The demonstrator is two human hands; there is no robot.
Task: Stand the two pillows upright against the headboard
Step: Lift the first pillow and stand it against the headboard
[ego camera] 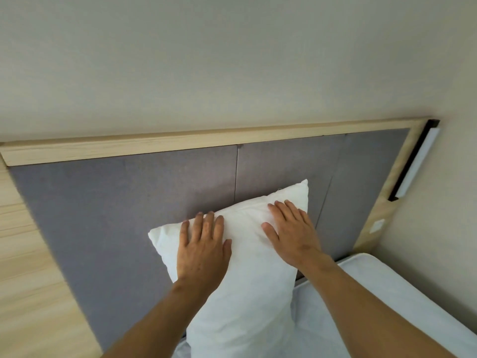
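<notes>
One white pillow (245,288) stands upright against the grey padded headboard (103,215), its top edge tilted with the right corner higher. My left hand (204,246) lies flat on the pillow's upper left, fingers spread. My right hand (291,231) lies flat on its upper right, fingers spread too. Both palms press on the pillow's front face without gripping it. No second pillow is in view.
A pale wooden frame (180,143) runs along the top and right side of the headboard. A long wall lamp (418,161) hangs at the right. White bedding (387,319) covers the mattress at the lower right. A wooden panel (25,280) stands at the left.
</notes>
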